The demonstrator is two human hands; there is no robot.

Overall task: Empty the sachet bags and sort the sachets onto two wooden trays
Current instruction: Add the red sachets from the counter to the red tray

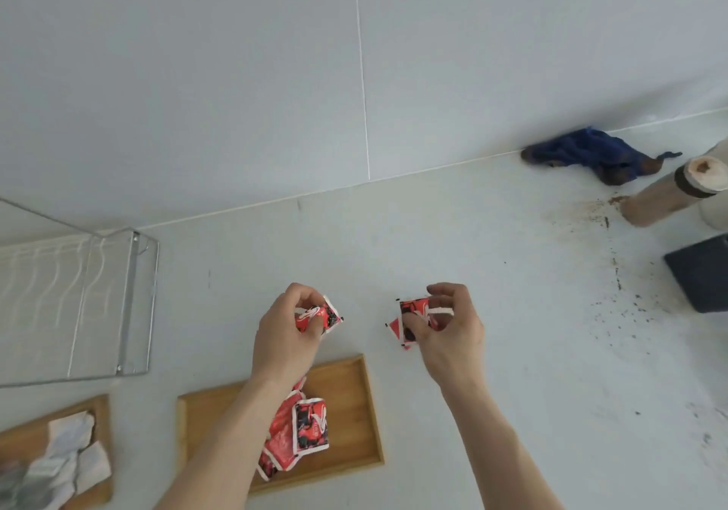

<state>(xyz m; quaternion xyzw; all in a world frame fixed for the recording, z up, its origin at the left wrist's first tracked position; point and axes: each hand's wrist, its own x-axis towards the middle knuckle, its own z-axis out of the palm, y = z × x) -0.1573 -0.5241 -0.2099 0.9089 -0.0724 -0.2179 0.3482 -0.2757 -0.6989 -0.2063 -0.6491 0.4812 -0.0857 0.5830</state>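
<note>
My left hand is shut on a red sachet, held above the far edge of a wooden tray. On that tray lies a small pile of red sachets, partly hidden by my left forearm. My right hand pinches red sachets over the white counter, to the right of the tray. A second wooden tray at the lower left holds several white sachets.
A clear acrylic holder stands at the left above the trays. A blue cloth lies by the wall at the back right. A brown bottle, a dark box and scattered brown crumbs occupy the right side.
</note>
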